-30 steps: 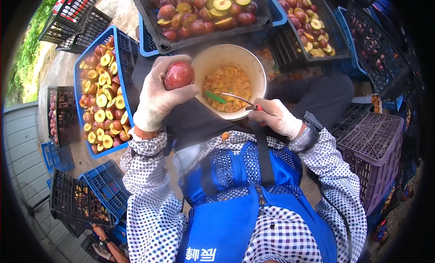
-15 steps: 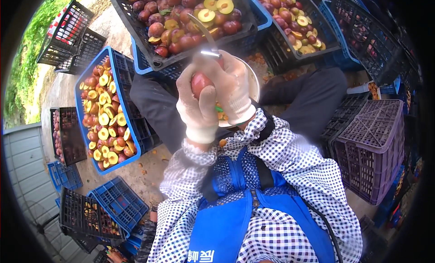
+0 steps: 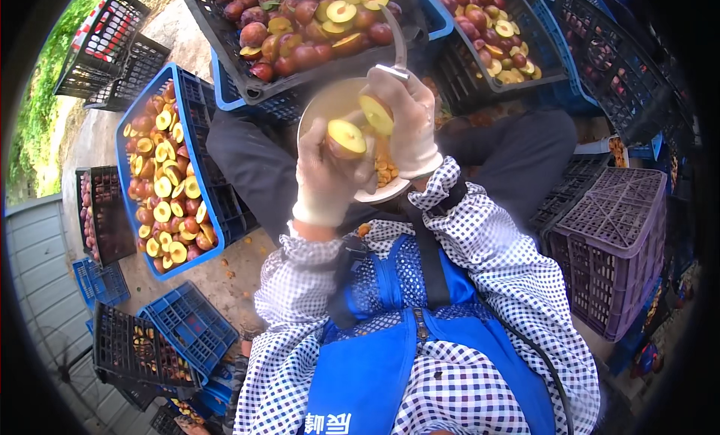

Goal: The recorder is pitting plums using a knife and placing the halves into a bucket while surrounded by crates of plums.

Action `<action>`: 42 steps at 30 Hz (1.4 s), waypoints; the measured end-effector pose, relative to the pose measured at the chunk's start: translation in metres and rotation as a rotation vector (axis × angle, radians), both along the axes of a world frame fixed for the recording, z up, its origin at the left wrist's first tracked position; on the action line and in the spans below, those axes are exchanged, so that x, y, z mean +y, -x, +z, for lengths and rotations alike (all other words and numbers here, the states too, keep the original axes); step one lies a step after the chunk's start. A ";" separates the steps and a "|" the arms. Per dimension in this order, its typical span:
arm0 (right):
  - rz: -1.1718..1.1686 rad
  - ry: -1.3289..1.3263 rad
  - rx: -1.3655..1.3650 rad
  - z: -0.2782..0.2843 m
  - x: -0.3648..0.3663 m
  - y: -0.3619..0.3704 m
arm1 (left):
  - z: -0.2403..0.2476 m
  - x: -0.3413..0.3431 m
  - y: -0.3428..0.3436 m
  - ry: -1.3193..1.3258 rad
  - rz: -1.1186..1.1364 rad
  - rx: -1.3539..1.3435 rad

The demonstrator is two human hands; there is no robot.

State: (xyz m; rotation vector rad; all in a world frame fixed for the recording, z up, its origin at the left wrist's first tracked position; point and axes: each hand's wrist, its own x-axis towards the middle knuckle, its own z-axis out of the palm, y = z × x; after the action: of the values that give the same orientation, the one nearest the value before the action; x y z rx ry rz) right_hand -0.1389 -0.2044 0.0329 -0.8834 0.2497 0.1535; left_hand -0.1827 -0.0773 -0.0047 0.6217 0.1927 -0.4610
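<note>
My left hand (image 3: 321, 169), in a pale work glove, is closed around a plum half (image 3: 346, 139) with its yellow cut face turned up. In my right hand (image 3: 414, 124), gloved too, sits a knife with a curved blade (image 3: 401, 49) that points up and away from me. The same hand pinches a second plum half (image 3: 375, 115) between thumb and fingers, a short way from the first. Below both hands rests a round pale bowl (image 3: 311, 111) between my legs, with orange-brown plum pits (image 3: 387, 172) in it. My hands hide part of the bowl.
Straight ahead stands a black crate (image 3: 259, 90) of whole and halved plums, another black crate (image 3: 551, 73) to its right. A blue crate (image 3: 122, 187) of plum halves is at my left. Purple crates (image 3: 611, 247) stand at my right; blue and black crates (image 3: 191, 322) lie lower left.
The plum that was whole in my left hand is now in two halves, one in each hand. My hands have come apart, and the knife has moved right.
</note>
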 end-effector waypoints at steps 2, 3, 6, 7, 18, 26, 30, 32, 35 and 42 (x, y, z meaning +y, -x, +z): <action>0.112 0.611 -0.320 -0.024 -0.002 0.003 | -0.006 0.007 0.008 -0.017 0.009 -0.044; 0.125 0.678 -0.389 -0.027 -0.002 0.002 | 0.004 0.000 0.012 -0.122 0.069 -0.048; 0.222 0.620 -0.362 -0.034 -0.004 0.001 | 0.002 0.000 0.008 -0.127 -0.020 -0.082; 0.157 0.465 -0.317 -0.026 0.007 0.004 | 0.011 0.004 0.010 -0.155 0.108 -0.072; 0.081 0.624 -0.092 -0.045 -0.033 0.006 | -0.036 0.292 0.127 -2.296 0.813 0.287; 0.015 0.558 0.027 -0.067 -0.049 0.017 | -0.057 0.318 0.133 -2.317 0.235 0.375; -0.038 0.541 0.070 -0.052 -0.054 0.021 | -0.051 0.295 0.083 -1.983 0.906 0.005; -0.033 0.540 0.115 -0.056 -0.064 0.021 | 0.010 0.215 0.023 -1.837 0.697 -0.125; -0.004 0.497 0.143 -0.061 -0.065 0.024 | 0.027 0.140 -0.054 -1.956 0.603 -0.596; -0.005 0.556 0.135 -0.064 -0.065 0.030 | -0.009 0.095 -0.179 -2.556 0.315 -1.019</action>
State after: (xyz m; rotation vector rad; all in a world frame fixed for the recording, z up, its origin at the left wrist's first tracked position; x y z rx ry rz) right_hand -0.1692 -0.2692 -0.0315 -1.4267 0.4324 0.1407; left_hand -0.0036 0.0175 -0.0140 3.1134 -0.2534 0.8285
